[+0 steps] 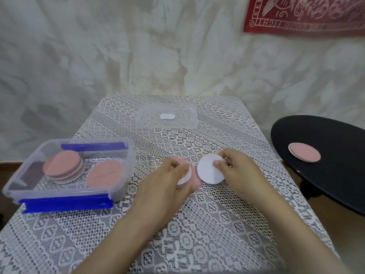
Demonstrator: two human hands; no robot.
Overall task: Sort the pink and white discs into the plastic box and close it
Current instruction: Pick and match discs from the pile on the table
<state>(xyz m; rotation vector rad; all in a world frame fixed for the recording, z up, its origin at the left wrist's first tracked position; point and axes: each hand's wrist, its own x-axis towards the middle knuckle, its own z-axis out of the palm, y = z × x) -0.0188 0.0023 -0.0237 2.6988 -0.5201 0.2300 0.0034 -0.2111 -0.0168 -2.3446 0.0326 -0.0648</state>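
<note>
A clear plastic box (126, 155) with blue clips stands open at the table's left. Inside it lie a stack of pink and white discs (64, 167) and a single pink disc (105, 174). At the table's middle my right hand (235, 169) pinches a white disc (207, 173) by its right edge. My left hand (167, 180) grips a small pile of pink and white discs (194, 179) lying on the cloth. The box's clear lid (186, 115) lies flat at the far side of the table.
A lace cloth (217, 224) covers the table. To the right stands a black round stool (335, 175) with a pink disc (305, 153) on top of a white one. A wall hung with pale fabric is close behind the table.
</note>
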